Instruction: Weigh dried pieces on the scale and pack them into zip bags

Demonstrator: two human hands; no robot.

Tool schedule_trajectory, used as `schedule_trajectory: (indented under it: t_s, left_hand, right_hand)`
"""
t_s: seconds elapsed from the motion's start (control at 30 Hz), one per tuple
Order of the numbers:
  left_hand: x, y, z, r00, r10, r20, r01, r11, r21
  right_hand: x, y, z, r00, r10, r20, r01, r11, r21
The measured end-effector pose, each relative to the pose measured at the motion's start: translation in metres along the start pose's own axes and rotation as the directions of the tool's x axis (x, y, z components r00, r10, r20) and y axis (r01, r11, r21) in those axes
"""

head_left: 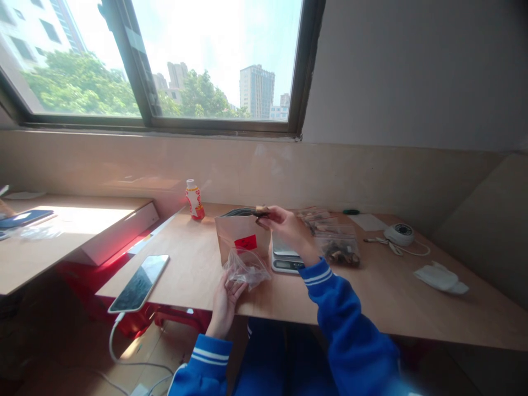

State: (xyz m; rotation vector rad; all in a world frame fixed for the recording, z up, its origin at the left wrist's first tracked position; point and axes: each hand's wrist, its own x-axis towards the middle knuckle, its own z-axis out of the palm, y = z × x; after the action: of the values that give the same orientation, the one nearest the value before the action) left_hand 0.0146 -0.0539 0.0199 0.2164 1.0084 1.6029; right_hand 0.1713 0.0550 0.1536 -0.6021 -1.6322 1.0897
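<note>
My right hand (289, 228) pinches a small brown dried piece (262, 213), its exact kind unclear, over the right end of a paper bag's mouth. The kraft paper bag (228, 236) stands upright with its top open and a red label (246, 242) on its front. In front of it, my left hand (226, 300) grips a clear plastic bag (249, 270) from below, fingers curled around its lower left side. What that bag holds, if anything, is hard to make out. A digital kitchen scale (284, 265) sits just right of the paper bag, partly behind my right wrist.
Clear bags of dark dried pieces (340, 250) lie right of the scale, more bags (315, 216) behind. A drink bottle (194, 201) stands at the back left. A cabled phone (140, 283) lies near the left edge. A white round device (399, 235) and crumpled tissue (441, 278) lie right.
</note>
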Motion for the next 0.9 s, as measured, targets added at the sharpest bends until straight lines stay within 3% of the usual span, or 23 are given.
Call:
schedule_trajectory:
  t_s: [0.07, 0.17, 0.3, 0.4, 0.53, 0.67, 0.73, 0.83, 0.9]
  left_hand:
    - [0.002, -0.002, -0.001, 1.000, -0.005, 0.001, 0.005, 1.000, 0.000]
    - [0.004, -0.005, -0.002, 1.000, -0.023, -0.002, 0.023, 1.000, -0.010]
    - [0.008, -0.009, -0.005, 1.000, -0.014, -0.027, 0.013, 1.000, -0.021]
    - [0.010, -0.011, -0.007, 0.999, 0.000, -0.034, -0.001, 1.000, -0.026]
    - [0.013, -0.013, -0.009, 1.000, 0.003, -0.016, -0.004, 0.999, -0.038]
    - [0.015, -0.014, -0.009, 1.000, -0.001, -0.026, 0.000, 0.999, -0.045]
    - [0.015, -0.014, -0.009, 0.999, -0.019, -0.029, 0.018, 0.999, -0.036]
    - [0.014, -0.013, -0.009, 0.999, -0.049, -0.019, 0.049, 0.998, -0.026]
    - [0.012, -0.012, -0.009, 0.999, -0.045, 0.005, 0.045, 0.998, -0.034]
  right_hand:
    - [0.022, -0.012, 0.008, 0.995, -0.098, 0.009, 0.099, 0.989, -0.107]
    - [0.045, -0.015, 0.019, 0.970, -0.171, 0.176, 0.216, 0.933, -0.288]
    - [0.053, -0.009, 0.023, 0.923, -0.143, 0.357, 0.280, 0.886, -0.369]
    - [0.051, -0.011, 0.020, 0.900, -0.102, 0.423, 0.285, 0.873, -0.395]
    - [0.047, -0.017, 0.018, 0.872, -0.047, 0.487, 0.330, 0.791, -0.515]
    - [0.044, -0.018, 0.022, 0.879, 0.067, 0.472, 0.284, 0.721, -0.632]
    - [0.043, -0.020, 0.024, 0.892, 0.060, 0.448, 0.282, 0.701, -0.655]
    - [0.035, -0.029, 0.027, 0.923, -0.119, 0.367, 0.336, 0.716, -0.612]
    - [0.021, -0.034, 0.028, 0.931, -0.270, 0.248, 0.364, 0.757, -0.543]
